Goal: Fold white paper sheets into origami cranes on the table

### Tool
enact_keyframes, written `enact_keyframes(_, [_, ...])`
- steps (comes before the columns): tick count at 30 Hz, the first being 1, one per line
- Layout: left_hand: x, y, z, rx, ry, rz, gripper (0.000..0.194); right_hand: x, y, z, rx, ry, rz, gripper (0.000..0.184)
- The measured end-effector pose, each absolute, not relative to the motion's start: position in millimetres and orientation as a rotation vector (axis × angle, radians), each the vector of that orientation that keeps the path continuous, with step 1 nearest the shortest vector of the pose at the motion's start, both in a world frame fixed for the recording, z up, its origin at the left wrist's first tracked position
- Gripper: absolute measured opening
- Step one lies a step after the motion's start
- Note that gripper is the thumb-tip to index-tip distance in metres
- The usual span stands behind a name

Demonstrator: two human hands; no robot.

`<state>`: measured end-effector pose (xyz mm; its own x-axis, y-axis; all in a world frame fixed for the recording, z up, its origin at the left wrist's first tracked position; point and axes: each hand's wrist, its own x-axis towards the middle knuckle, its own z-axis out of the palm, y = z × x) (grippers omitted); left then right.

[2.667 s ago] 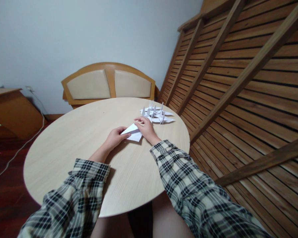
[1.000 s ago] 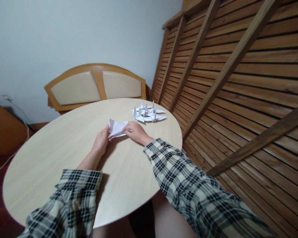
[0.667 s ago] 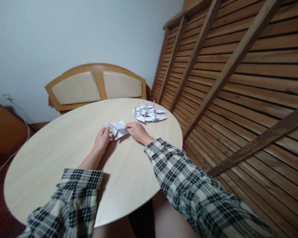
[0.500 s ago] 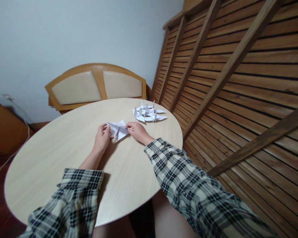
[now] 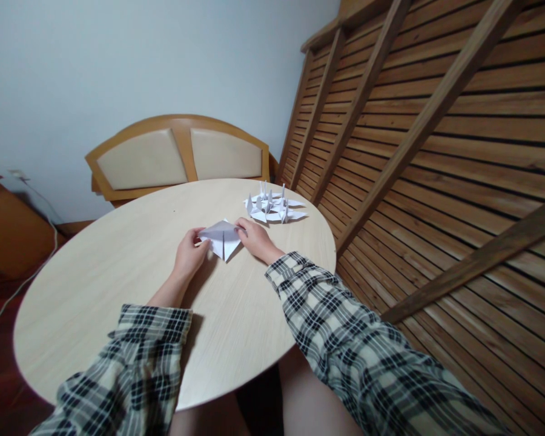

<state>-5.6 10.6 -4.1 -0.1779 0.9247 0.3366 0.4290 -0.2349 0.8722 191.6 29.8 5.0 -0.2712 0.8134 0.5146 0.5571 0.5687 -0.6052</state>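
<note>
A sheet of white paper folded into a diamond shape (image 5: 223,235) is held between my two hands just over the round table (image 5: 118,260). A slit runs from its middle down to the near point. My left hand (image 5: 192,253) pinches the left corner, thumb on top. At the right corner, the fingers of my right hand (image 5: 254,238) are closed on the paper. Beyond my right hand stands a group of several folded white paper cranes (image 5: 277,206), with wings spread and necks upright.
Behind the table is a wooden headboard (image 5: 181,130) with two pale padded panels. A slatted wooden panel (image 5: 436,151) leans along the right side. On the left are a wooden cabinet (image 5: 13,230) and a white cable (image 5: 40,260).
The folded paper has gone from a lopsided, partly raised shape to a flat, even diamond. Both hands have shifted slightly to the right and still grip its corners.
</note>
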Motion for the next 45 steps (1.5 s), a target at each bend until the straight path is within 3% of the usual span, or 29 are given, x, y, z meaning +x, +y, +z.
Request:
enact_keyframes(11, [-4.2,-1.2,7.1,1.961,1.837,1.176,0.020,191.5,33.1,2.3,-1.104,-1.868,0.413,0.016])
enact_keyframes(35, [1.3,-10.2,17.0,2.158,2.125,0.859,0.028,181.9,26.9,-0.2,-1.293,-1.934,0.291,0.006])
enact_keyframes(45, [2.5,-11.9,19.6,2.149,2.165,0.853,0.024,180.1,28.2,0.8,-1.215,-1.919,0.341,0.012])
